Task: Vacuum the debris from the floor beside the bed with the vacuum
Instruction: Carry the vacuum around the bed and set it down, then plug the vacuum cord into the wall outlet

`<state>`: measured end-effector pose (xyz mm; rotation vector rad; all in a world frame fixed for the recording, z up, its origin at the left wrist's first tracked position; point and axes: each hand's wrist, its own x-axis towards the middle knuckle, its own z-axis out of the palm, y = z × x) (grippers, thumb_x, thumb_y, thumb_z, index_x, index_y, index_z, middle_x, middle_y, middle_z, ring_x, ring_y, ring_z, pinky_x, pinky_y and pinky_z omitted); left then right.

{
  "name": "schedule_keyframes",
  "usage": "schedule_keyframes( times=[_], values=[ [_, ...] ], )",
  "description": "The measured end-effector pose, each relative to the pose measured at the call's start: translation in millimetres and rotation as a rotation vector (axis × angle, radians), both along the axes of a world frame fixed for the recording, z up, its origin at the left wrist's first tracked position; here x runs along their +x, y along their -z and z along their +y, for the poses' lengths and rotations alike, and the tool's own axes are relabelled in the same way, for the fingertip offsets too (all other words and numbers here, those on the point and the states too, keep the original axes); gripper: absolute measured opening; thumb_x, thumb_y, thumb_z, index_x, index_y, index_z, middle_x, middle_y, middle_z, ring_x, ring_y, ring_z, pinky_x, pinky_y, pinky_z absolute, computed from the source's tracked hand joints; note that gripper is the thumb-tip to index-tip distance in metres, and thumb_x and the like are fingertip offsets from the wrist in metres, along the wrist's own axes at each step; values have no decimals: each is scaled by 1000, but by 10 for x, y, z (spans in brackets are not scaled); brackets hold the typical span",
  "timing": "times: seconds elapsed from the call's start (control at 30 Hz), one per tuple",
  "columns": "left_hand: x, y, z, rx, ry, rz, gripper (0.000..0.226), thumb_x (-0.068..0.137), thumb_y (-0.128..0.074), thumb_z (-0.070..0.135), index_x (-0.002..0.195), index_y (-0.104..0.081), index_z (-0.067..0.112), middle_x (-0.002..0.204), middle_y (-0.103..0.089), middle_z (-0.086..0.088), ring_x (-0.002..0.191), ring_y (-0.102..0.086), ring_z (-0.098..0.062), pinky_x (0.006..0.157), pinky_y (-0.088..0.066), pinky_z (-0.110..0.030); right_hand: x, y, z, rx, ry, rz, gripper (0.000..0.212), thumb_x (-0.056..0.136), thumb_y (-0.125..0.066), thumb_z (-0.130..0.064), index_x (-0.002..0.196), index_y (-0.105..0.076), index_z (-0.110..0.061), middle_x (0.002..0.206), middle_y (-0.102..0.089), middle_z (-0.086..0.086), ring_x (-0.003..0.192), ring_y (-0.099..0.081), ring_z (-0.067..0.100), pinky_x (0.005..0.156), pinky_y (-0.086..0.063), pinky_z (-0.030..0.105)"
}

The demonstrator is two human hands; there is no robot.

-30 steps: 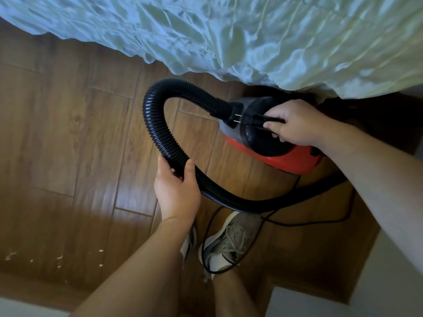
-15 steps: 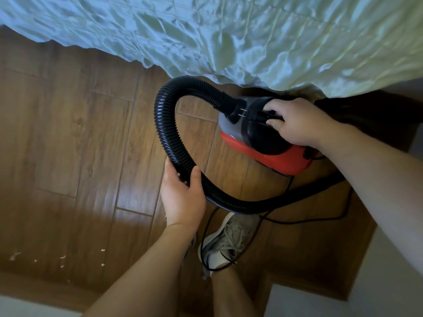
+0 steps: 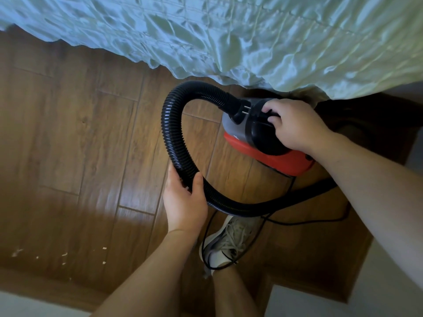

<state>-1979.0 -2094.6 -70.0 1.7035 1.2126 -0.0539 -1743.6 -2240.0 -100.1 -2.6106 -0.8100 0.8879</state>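
Currently gripping vacuum and hose, debris not yet reached

You are holding the red and black vacuum (image 3: pixel 270 143) by its top handle with your right hand (image 3: pixel 295 124), fingers curled round the grip. That is probably so you can carry or steer the body. I cannot tell whether it is lifted or sitting on the floor (image 3: pixel 68 133). It is sitting right at the edge of the bed (image 3: pixel 229 30), under the hanging cover.

Your left hand (image 3: pixel 185 202) is wrapping round the ribbed black hose (image 3: pixel 174 133) partway along its loop, likely to keep the slack off the floor and to aim it. The hose's far end is running under your right arm and out of sight, so no nozzle is showing. The two hands are well apart, each clamped on its own part.

The debris (image 3: pixel 64 256) is lying low on the left, well apart from the vacuum, so suction is not reaching it.

Counts:
- Vacuum: one
- Hose: one
- Thin black cord (image 3: pixel 297 223): one, trailing over your shoe (image 3: pixel 231 239)
- Shoe: one visible
- Hands: two
- Debris: about six pale specks
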Motion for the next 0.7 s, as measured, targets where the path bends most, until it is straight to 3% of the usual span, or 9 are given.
schedule_keyframes(
  times=[0.2,0.4,0.57,0.7],
  values=[
    [-63,-28,17,-21,1,-3,40,100,-60,18,138,-50,25,105,-65,16,98,-62,6,81,-58,-17,-86,-13,56,-6,89,-53,21,98,-56,-9,118,-61,-7,121,-58,13,108,-57,34,91,-44,40],
    [-75,-97,14,-35,-6,12,39,99,-61,19,136,-52,26,106,-64,19,99,-60,10,79,-57,-15,-160,-94,45,17,155,-66,19,96,-57,-1,114,-61,-2,119,-54,15,107,-56,28,84,-31,19],
    [-82,-188,74,-31,16,40,34,96,-66,22,129,-58,24,106,-66,17,101,-63,2,83,-56,-16,-175,-276,-64,99,221,-65,21,96,-56,-4,116,-61,-2,115,-62,13,107,-57,27,86,-37,27],
    [-68,-309,127,-63,1,53,35,95,-69,20,123,-56,36,109,-68,15,103,-66,-5,73,-53,-6,-179,-482,-197,149,282,-38,24,95,-58,-4,119,-63,-4,109,-60,6,99,-52,15,86,-36,24]
  ],
)
